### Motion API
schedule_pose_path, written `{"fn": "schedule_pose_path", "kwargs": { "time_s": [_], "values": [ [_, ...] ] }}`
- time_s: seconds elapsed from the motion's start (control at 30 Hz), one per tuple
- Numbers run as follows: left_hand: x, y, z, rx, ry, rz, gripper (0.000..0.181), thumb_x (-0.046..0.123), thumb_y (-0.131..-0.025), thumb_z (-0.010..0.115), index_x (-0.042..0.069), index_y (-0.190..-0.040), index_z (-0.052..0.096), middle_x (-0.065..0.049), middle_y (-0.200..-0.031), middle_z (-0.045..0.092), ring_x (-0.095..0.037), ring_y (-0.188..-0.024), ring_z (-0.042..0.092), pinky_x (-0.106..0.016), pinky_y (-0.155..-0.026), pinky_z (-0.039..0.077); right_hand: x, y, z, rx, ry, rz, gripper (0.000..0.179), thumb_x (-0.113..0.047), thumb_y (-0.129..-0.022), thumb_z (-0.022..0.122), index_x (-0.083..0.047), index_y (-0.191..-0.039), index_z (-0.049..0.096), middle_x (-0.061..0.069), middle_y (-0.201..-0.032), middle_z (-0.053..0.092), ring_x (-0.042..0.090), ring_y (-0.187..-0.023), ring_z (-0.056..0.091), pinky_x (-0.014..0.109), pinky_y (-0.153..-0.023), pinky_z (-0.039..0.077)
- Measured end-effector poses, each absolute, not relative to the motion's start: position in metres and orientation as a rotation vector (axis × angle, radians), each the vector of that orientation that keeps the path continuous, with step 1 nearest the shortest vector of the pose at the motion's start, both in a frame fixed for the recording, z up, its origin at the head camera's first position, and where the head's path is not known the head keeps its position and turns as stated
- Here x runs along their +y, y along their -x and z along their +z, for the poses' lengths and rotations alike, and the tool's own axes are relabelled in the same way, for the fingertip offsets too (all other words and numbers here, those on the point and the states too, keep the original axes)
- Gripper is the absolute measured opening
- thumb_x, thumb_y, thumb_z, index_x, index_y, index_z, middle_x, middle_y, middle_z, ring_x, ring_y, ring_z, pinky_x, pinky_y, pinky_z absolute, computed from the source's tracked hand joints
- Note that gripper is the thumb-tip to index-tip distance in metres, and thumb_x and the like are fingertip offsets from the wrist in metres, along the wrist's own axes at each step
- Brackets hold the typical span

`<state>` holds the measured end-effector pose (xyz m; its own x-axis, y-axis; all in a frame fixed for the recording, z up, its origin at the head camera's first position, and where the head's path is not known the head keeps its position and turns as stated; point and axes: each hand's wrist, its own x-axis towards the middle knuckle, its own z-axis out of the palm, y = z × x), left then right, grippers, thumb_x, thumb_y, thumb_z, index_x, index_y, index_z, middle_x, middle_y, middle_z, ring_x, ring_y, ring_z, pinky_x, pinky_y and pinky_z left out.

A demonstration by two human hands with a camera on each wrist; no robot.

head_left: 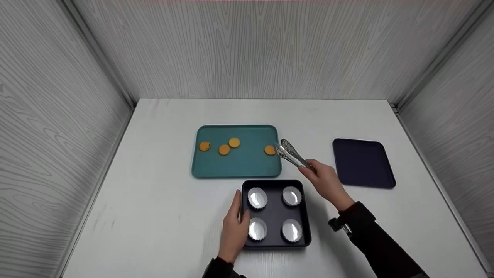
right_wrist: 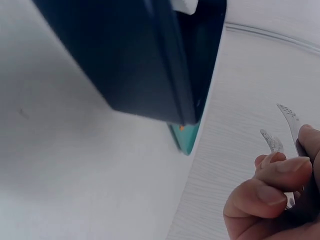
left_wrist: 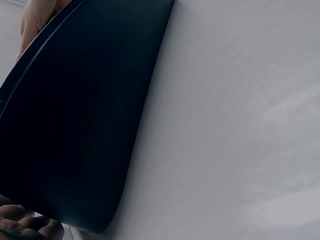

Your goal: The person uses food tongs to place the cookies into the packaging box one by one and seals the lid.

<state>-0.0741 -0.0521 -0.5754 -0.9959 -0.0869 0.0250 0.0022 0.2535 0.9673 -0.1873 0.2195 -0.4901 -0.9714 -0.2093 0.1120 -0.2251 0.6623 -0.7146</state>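
Note:
My left hand holds the left wall of a square dark baking pan, thumb over the rim and fingers along the outside. Several fluted, shiny cupcake liners stand in the pan, spaced toward its corners. My right hand grips a pair of metal tongs with perforated tips; the tips are apart. They hover by the right edge of a teal tray, close to a small round orange-yellow cookie. The right wrist view shows the tongs with fingers curled round them.
More such cookies lie on the left half of the teal tray, beyond the pan. A dark, shallow square tray sits on the white table at the right. Grey wood-grain walls enclose the back and sides.

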Motion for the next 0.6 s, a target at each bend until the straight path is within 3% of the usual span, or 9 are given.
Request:
{"fn": "schedule_pose_path", "kwargs": {
  "time_s": [0.1,0.23,0.37,0.5,0.57,0.6],
  "values": [
    [-0.052,0.074,-0.577,-2.449,-0.082,-1.854,0.064,0.004,-0.103,0.052,0.008,-0.162,0.028,-0.007,-0.166,0.030,-0.019,-0.150,0.033,-0.038,-0.114,0.037,0.218,0.194,-0.492,-2.870,-0.449,1.117,0.032,-0.031,-0.103,0.064,-0.003,-0.118,0.069,-0.003,-0.073,0.055,0.013,-0.063,0.045,0.031,-0.062,0.038],
    [-0.052,0.073,-0.577,-2.476,-0.108,-1.805,0.063,0.003,-0.102,0.053,0.010,-0.161,0.033,-0.005,-0.163,0.036,-0.015,-0.139,0.045,-0.032,-0.094,0.043,0.214,0.202,-0.495,-2.875,-0.569,0.894,0.030,-0.029,-0.101,0.066,-0.001,-0.114,0.068,0.004,-0.079,0.062,0.018,-0.068,0.055,0.038,-0.066,0.047],
    [-0.052,0.074,-0.577,-2.472,-0.122,-1.792,0.062,0.002,-0.101,0.052,0.010,-0.160,0.035,-0.005,-0.162,0.038,-0.017,-0.109,0.058,-0.027,-0.078,0.043,0.210,0.208,-0.498,-2.867,-0.639,0.691,0.034,-0.028,-0.099,0.069,0.001,-0.116,0.068,0.014,-0.092,0.069,0.031,-0.078,0.068,0.048,-0.069,0.055],
    [-0.051,0.074,-0.577,-2.471,-0.127,-1.780,0.061,0.003,-0.102,0.052,0.011,-0.160,0.036,-0.004,-0.162,0.039,-0.016,-0.082,0.052,-0.026,-0.066,0.041,0.207,0.212,-0.502,-2.863,-0.672,0.548,0.032,-0.028,-0.097,0.071,-0.001,-0.114,0.067,0.015,-0.092,0.069,0.038,-0.073,0.069,0.051,-0.062,0.056],
    [-0.051,0.074,-0.578,-2.483,-0.137,-1.764,0.060,0.004,-0.102,0.053,0.012,-0.160,0.037,-0.002,-0.161,0.040,-0.012,-0.074,0.048,-0.026,-0.064,0.040,0.206,0.214,-0.506,-2.861,-0.685,0.490,0.033,-0.028,-0.097,0.072,-0.001,-0.114,0.067,0.015,-0.093,0.069,0.039,-0.070,0.068,0.051,-0.059,0.055],
    [-0.051,0.074,-0.577,-2.484,-0.141,-1.757,0.060,0.004,-0.102,0.053,0.012,-0.160,0.038,-0.002,-0.161,0.040,-0.011,-0.078,0.051,-0.026,-0.065,0.041,0.205,0.215,-0.507,-2.850,-0.696,0.461,0.033,-0.028,-0.096,0.072,-0.001,-0.114,0.067,0.015,-0.092,0.068,0.039,-0.067,0.068,0.050,-0.057,0.055]
  ]
}}
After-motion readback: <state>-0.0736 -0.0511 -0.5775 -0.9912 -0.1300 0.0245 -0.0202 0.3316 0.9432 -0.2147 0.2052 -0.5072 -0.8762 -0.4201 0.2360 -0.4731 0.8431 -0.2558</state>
